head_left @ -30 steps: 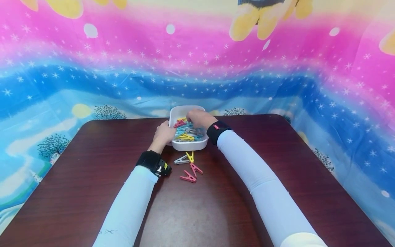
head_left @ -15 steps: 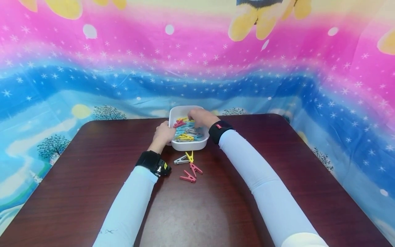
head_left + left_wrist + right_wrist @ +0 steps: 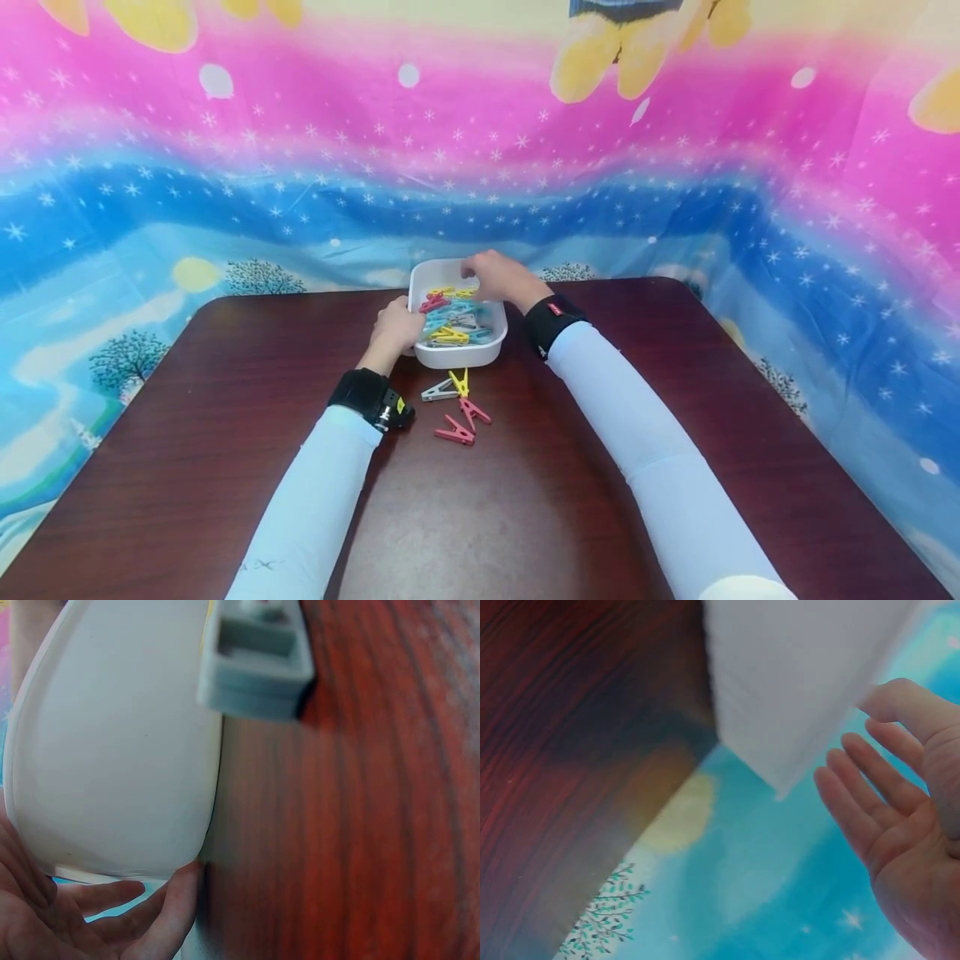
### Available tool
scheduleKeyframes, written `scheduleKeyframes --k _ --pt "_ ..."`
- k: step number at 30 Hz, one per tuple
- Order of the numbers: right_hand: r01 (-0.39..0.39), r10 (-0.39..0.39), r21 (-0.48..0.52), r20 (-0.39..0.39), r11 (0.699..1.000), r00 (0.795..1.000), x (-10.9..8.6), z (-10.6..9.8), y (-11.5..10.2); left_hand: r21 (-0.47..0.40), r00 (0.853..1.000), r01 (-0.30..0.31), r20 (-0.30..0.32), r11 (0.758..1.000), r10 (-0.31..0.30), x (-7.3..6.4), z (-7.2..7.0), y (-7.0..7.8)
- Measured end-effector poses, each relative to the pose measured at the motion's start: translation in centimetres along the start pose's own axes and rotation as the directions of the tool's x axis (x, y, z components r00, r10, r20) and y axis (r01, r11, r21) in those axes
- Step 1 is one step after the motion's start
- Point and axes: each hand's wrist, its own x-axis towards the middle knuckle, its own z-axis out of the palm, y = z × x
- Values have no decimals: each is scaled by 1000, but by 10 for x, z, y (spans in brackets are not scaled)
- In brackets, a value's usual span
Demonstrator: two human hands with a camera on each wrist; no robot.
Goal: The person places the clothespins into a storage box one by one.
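A white plastic box stands near the far edge of the table, holding several clothespins in blue, yellow, red and grey. My left hand grips the box by its left side; in the left wrist view its fingers lie along the box wall. Over the far right part of the box is my right hand. In the right wrist view its fingers are loosely extended, nothing visible between them. In front of the box lie a grey clothespin, a yellow clothespin and two red clothespins.
The dark wooden table extends to both sides of the box. Behind it hangs a colourful printed cloth, which also runs along the left and right sides.
My right hand has risen from among the clothespins in the box and shifted slightly to the right. The left hand stays on the box, and the loose clothespins lie as before.
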Motion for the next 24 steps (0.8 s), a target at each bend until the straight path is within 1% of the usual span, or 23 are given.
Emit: scheduleKeyframes --k 6,9,12,16,19,21,24 --pt "42 -38 34 -107 999 994 -25 -14 -4 -2 1000 -1 -11 1000 1 2 2 -2" --pt "63 -58 31 -140 998 988 -41 -18 -10 -2 1000 0 -10 1000 0 3 2 -3" --pt "64 -58 33 -159 997 986 -59 -19 -18 -1 1000 1 -7 1000 -1 3 3 -4" --pt "64 -55 50 -171 997 984 -83 -19 -32 0 1000 -3 -6 1000 3 1 3 -5" --pt "90 -80 54 -166 994 983 -98 -18 -41 1 1000 -5 -1 1000 5 0 2 -4" --pt "114 -104 54 -153 992 983 -105 -17 -45 -1 1000 -7 3 1000 7 -2 1 -3" --pt "129 -119 65 -130 990 984 -110 -15 -49 -4 1000 -7 -2 1000 7 -2 0 -1"
